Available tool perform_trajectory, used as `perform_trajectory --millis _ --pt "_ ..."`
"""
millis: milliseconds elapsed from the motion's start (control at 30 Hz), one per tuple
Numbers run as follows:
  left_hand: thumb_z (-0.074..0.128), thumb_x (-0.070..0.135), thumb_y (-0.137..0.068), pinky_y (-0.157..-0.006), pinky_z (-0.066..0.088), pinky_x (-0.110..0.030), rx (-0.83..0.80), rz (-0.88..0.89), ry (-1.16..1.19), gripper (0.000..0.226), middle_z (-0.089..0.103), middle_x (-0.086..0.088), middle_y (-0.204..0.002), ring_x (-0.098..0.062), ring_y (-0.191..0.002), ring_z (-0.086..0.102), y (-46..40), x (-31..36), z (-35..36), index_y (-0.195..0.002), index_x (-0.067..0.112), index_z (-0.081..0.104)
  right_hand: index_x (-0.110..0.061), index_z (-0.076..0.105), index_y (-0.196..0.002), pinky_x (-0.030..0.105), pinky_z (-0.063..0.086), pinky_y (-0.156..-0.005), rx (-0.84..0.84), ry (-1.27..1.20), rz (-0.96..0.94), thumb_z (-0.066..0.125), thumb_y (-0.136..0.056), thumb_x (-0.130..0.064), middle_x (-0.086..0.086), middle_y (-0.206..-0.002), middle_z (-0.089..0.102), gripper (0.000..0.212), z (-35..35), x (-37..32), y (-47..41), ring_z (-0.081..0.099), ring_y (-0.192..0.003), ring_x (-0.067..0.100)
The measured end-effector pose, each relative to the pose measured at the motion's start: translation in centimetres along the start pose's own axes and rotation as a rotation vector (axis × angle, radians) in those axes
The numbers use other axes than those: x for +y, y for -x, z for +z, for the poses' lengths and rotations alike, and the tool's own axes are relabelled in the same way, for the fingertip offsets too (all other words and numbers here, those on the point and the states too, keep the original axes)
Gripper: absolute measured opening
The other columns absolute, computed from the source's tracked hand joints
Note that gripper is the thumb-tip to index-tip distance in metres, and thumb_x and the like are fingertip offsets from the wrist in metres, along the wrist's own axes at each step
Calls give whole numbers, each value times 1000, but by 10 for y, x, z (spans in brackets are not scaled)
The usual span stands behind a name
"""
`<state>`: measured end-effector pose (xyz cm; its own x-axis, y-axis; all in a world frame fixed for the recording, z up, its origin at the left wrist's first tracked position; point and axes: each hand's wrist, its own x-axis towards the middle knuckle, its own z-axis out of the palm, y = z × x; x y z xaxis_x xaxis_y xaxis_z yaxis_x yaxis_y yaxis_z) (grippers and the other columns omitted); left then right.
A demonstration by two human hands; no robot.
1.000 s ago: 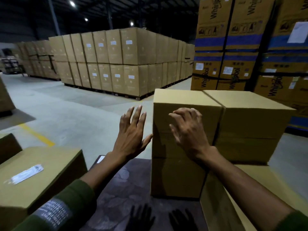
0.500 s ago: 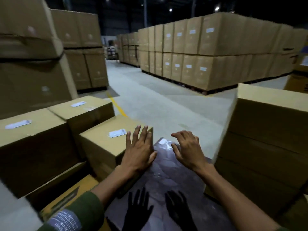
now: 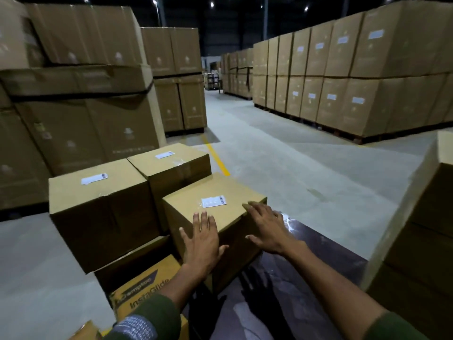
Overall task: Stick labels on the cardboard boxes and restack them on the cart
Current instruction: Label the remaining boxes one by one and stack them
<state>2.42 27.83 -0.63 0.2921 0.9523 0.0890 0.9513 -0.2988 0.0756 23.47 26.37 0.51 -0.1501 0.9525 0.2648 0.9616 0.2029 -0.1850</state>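
Observation:
A labelled cardboard box [image 3: 228, 217] stands at the left edge of the dark cart deck [image 3: 316, 256], with a white label [image 3: 213, 201] on its top. My left hand [image 3: 202, 239] hovers with spread fingers at the box's near top corner. My right hand [image 3: 267, 227] reaches over its right top edge, fingers straight; whether either hand touches it I cannot tell. Two more labelled boxes [image 3: 98, 207] [image 3: 171, 165] stand to the left. Stacked boxes [image 3: 416, 241] fill the cart's right side.
A yellow printed carton [image 3: 144, 293] lies low beside the cart at the left. Tall pallet stacks of cartons [image 3: 81, 106] [image 3: 343, 82] line both sides of a concrete aisle [image 3: 282, 168] marked with a yellow line [image 3: 218, 158].
The view has swung left, away from the stack on the cart. Both hands left that stack and moved across to the labelled box at the cart's left edge.

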Motion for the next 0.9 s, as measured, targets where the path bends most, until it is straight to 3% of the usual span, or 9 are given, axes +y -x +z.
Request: perform_trajectory --millis 167,333,500,633,733,900 --pt "48 41 -100 -121 11 -52 64 30 31 79 -8 -12 -164 -30 -149 -12 1 -3 9 -155 12 0 -35 0 -155 68 13 -111 -137 34 -16 75 -76 -48 -7 -163 -10 109 3 27 -42 -11 -150 19" --pt "44 38 -102 -122 5 -46 85 66 33 75 -11 -10 -163 -29 -148 -17 4 -5 16 -155 13 -3 -39 -1 -155 76 9 -105 -207 53 -45 77 -67 -61 -12 -163 -14 119 8 58 -74 -17 -149 21" --pt "47 31 -101 -122 10 -48 87 49 102 76 -13 -8 -163 -27 -147 -22 5 0 18 -155 11 -2 -35 19 -154 64 31 -108 -191 -171 -100 81 -62 -61 -4 -164 9 114 24 73 -72 3 -150 22" --pt "55 39 -97 -122 9 -49 117 -7 177 85 -11 -7 -164 -28 -147 -24 6 8 17 -155 8 0 -32 41 -146 60 40 -102 -58 -248 -69 66 -50 -75 -3 -158 30 108 32 72 -56 22 -145 23" --pt "59 45 -93 -122 4 -47 139 -26 229 92 -7 -7 -164 -27 -147 -24 8 13 16 -155 7 4 -27 53 -139 57 45 -98 43 -272 -49 70 -52 -69 0 -151 43 98 32 69 -37 35 -139 25" --pt "63 37 -92 -122 4 -44 132 90 233 94 -10 -8 -164 -26 -146 -24 22 12 19 -155 6 0 -23 58 -135 54 47 -98 133 -267 26 83 -56 -53 2 -147 48 88 26 60 8 38 -136 23"
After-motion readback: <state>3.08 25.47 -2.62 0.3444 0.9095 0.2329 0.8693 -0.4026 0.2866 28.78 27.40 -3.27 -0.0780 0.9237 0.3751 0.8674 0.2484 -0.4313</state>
